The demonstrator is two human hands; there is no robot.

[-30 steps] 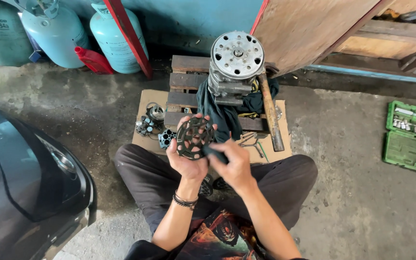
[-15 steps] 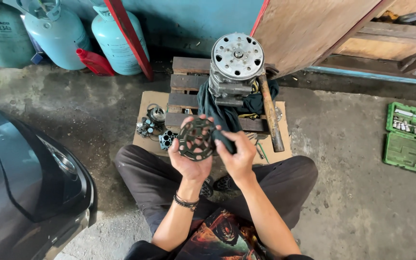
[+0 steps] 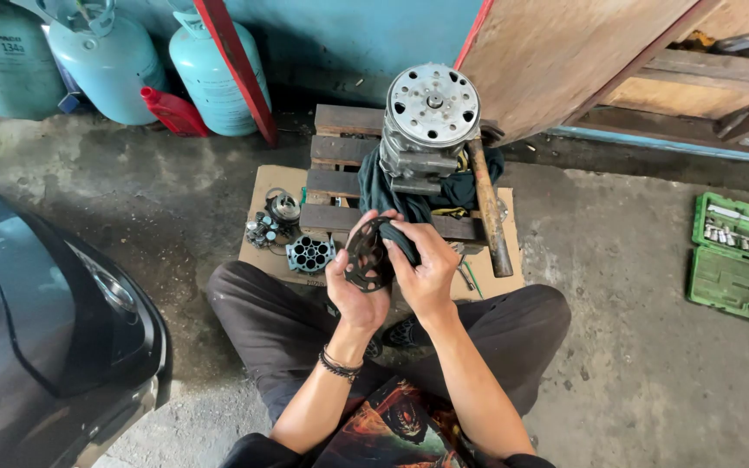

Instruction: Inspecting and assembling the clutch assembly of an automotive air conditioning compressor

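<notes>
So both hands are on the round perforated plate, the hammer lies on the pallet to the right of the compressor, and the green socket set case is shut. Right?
Not quite: the head view shows the green socket set case lying open on the floor, sockets visible in its tray. The rest stands: left hand and right hand both hold the round perforated plate, and the hammer lies on the pallet right of the compressor.
</notes>
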